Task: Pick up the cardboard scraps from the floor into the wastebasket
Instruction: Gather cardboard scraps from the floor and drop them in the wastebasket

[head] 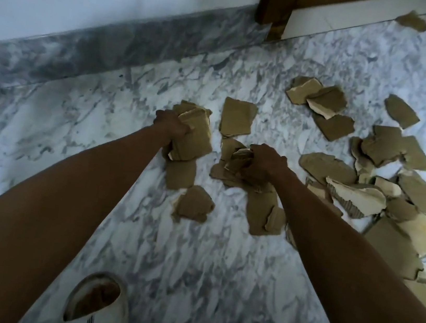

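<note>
The left hand was curled round a thick stack of torn brown cardboard pieces, thumb and fingers clamping the bundle at one edge, probably so that several scraps could be carried in one go; just below that hand lay two more flat brown cardboard scraps on the grey-veined white marble floor, not yet gathered. The right hand was bunched over a crumpled clutch of brown cardboard bits, fingers curled down into them as if raking loose pieces together into one grip; a squarish flat brown scrap lay just beyond it. Away to that hand's right a wide scatter of torn cardboard, brown and pale-faced, covered the floor, so most of the work seemed to remain. Near the person, beneath the left forearm, stood a pale rounded wastebasket with a dark brown inside, seemingly kept close so full hands need only draw back to drop their loads in; the view was somewhat blurred.
</note>
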